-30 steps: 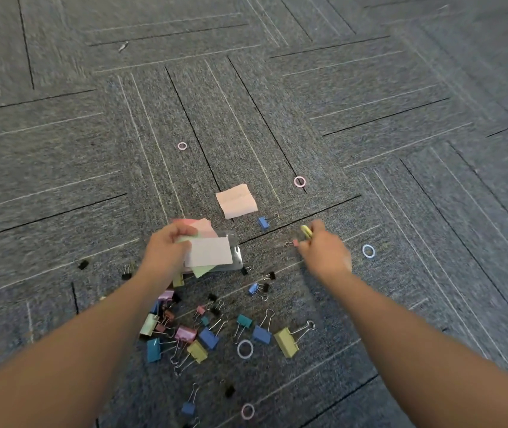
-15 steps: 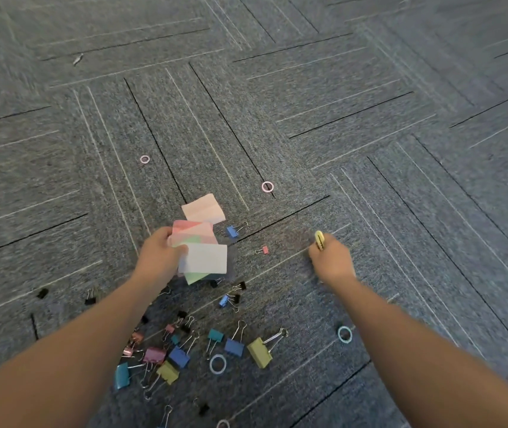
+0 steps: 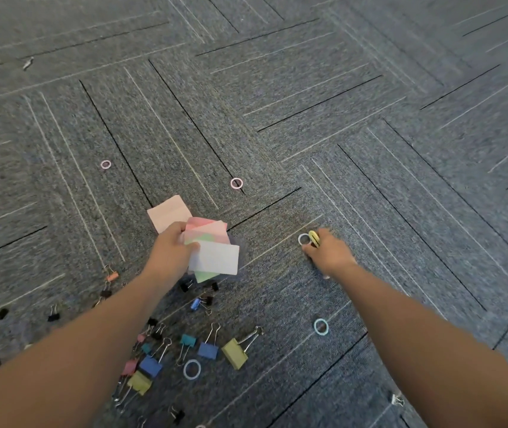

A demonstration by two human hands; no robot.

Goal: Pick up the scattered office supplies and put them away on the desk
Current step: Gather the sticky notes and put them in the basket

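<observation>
Gripping a fanned stack of sticky notes [image 3: 212, 248] above the carpet floor [image 3: 370, 125], the left hand [image 3: 171, 253] has its fingers curled round their edge, just in front of a loose pink note [image 3: 168, 213] lying flat. The right hand [image 3: 328, 253] pinches a yellow ring [image 3: 314, 238] in curled fingers, with a pale ring [image 3: 303, 239] right at the fingertips. Near the forearms lie mixed binder clips [image 3: 208, 350], a light blue ring [image 3: 191, 369] and a teal ring [image 3: 321, 327]; two pink rings [image 3: 236, 183] sit farther off.
</observation>
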